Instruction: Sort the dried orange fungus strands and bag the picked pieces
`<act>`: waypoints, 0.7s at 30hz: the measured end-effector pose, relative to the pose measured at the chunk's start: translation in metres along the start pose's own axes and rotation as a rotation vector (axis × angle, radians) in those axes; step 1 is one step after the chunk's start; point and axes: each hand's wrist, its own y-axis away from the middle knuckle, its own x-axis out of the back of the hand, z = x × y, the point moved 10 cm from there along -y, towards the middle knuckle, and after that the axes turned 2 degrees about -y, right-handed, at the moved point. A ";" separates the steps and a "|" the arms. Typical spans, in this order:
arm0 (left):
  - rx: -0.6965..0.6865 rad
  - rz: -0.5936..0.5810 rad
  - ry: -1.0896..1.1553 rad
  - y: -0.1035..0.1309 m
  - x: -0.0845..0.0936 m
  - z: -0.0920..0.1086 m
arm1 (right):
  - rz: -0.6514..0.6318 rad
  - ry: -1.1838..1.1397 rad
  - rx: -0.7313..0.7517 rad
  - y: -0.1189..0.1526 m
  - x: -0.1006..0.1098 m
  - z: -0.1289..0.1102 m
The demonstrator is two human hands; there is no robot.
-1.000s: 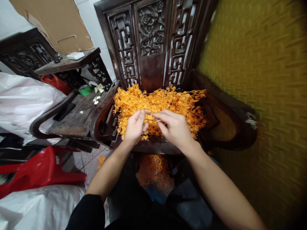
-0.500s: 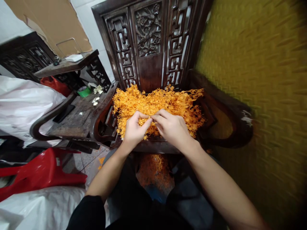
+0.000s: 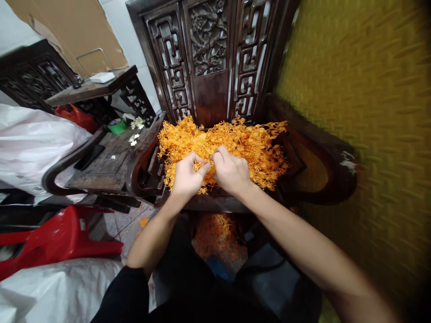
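A dark carved wooden chair (image 3: 215,67) fills the view, its seat heaped with orange plastic sprigs (image 3: 242,143). Both hands meet at the heap's near edge, at six o'clock of the pile. The left hand (image 3: 186,177) pinches a sprig between thumb and fingers; the right hand (image 3: 230,172), flatter and more spread half a second ago, is now curled tight, its grip clenched on the same bit. More orange sprigs (image 3: 218,237) lie below the seat. A red plastic stool (image 3: 60,240) lies at eight o'clock.

The scene is evenly and softly lit, with no glare. The yellow surface (image 3: 363,112) at right is smeared, perhaps by motion. Edges are bowed by wide-angle distortion; the lower corners are darkened.
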 end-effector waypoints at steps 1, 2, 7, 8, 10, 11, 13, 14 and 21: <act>0.032 -0.014 0.067 0.001 -0.001 -0.002 | -0.002 -0.028 -0.050 -0.004 -0.002 0.011; 0.068 -0.047 0.153 0.003 -0.003 -0.004 | 0.004 -0.057 -0.128 -0.007 -0.004 0.028; 0.261 -0.246 0.573 0.020 -0.015 -0.013 | 0.320 -0.344 -0.512 0.005 0.014 0.145; 0.288 -0.260 0.612 0.021 -0.016 -0.015 | 0.386 -0.466 -0.556 0.012 0.016 0.160; 0.312 -0.278 0.674 0.019 -0.019 -0.018 | 0.373 -0.760 -0.620 0.023 0.006 0.171; 0.306 -0.283 0.704 0.016 -0.021 -0.018 | 0.340 -0.913 -0.631 0.026 0.000 0.167; 0.280 -0.297 0.757 0.011 -0.024 -0.015 | 0.264 -1.166 -0.615 0.027 -0.007 0.145; 0.272 -0.307 0.774 0.010 -0.026 -0.013 | 0.235 -1.253 -0.602 0.027 -0.007 0.132; 0.220 -0.314 0.716 0.015 -0.035 -0.005 | 0.136 -1.309 -0.548 0.022 0.005 0.081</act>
